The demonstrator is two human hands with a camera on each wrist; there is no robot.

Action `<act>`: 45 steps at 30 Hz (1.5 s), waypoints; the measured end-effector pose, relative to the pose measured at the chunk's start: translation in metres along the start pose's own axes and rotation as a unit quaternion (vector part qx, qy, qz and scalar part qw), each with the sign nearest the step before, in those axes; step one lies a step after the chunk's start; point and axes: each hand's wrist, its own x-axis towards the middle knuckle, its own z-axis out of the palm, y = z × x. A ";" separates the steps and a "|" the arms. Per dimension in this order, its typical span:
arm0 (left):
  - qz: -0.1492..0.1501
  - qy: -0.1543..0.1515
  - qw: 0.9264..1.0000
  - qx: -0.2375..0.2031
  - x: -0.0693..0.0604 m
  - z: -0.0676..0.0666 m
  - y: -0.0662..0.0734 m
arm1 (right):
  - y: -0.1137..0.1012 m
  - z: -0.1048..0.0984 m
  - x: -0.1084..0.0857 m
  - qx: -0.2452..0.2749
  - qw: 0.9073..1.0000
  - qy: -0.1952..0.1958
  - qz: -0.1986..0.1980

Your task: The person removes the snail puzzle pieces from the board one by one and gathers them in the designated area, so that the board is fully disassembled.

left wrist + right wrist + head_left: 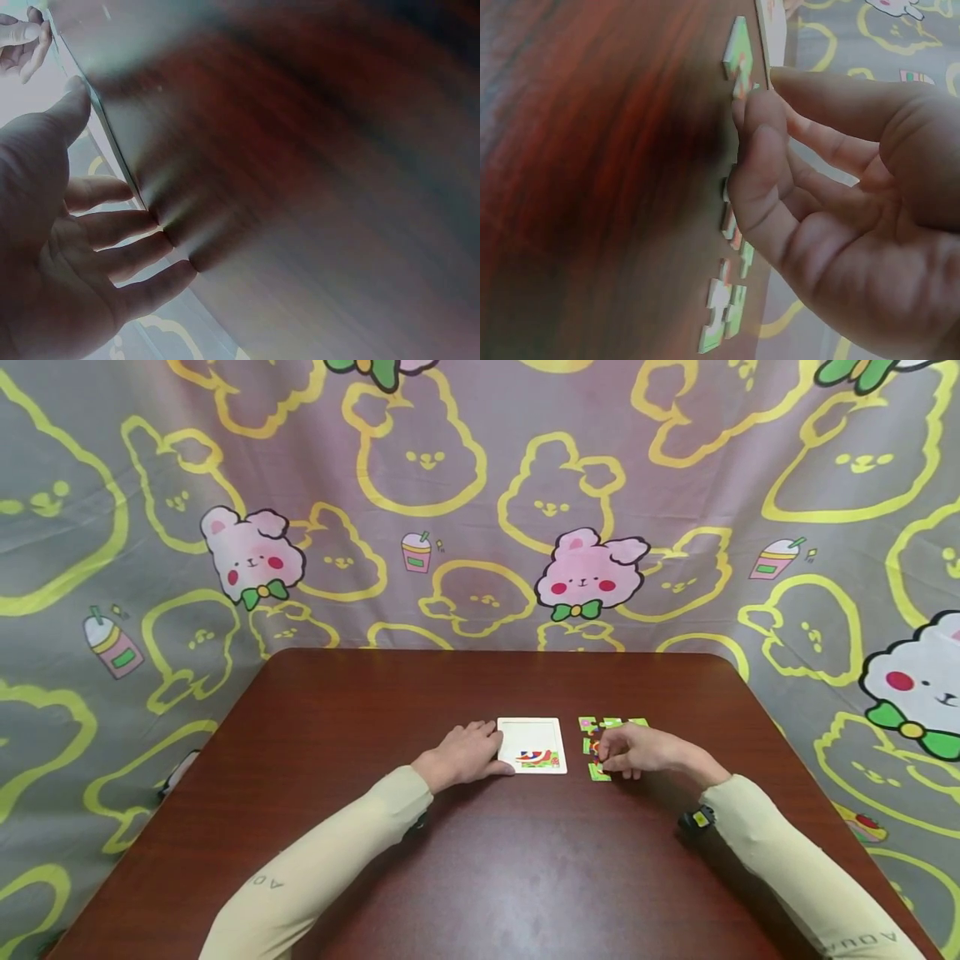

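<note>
A white puzzle tray (527, 739) lies on the table, with joined colourful pieces (542, 759) in its near right part. My left hand (467, 753) rests at the tray's left edge; in the left wrist view its fingers (142, 262) are spread and fairly straight. To the right of the tray, my right hand (637, 750) has its thumb and curled fingers together at the right side of the nearest loose puzzle piece (597, 772). In the right wrist view that green piece (739, 45) shows beyond the fingertips, which partly hide their contact with it.
More loose puzzle pieces (587, 724) lie in rows beyond and partly under my right hand. The brown table (465, 860) reaches to a patterned curtain (480, 585) at the back and sides.
</note>
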 end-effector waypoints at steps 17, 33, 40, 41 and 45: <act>-0.006 -0.004 1.000 0.004 -0.001 0.002 -0.001 | -0.030 0.014 0.020 -0.033 0.997 0.053 -0.037; -0.004 0.006 1.000 -0.002 0.000 0.001 0.000 | -0.049 0.028 0.043 -0.082 0.993 0.072 -0.050; 0.000 0.008 1.000 -0.004 0.000 0.000 0.000 | -0.051 0.033 0.051 -0.074 0.994 0.044 -0.064; 0.000 0.009 1.000 -0.003 0.000 0.000 0.000 | -0.051 0.034 0.051 -0.072 0.995 0.041 -0.063; 0.000 0.005 1.000 0.001 0.001 0.000 0.001 | -0.052 0.036 0.054 -0.083 0.994 0.040 -0.063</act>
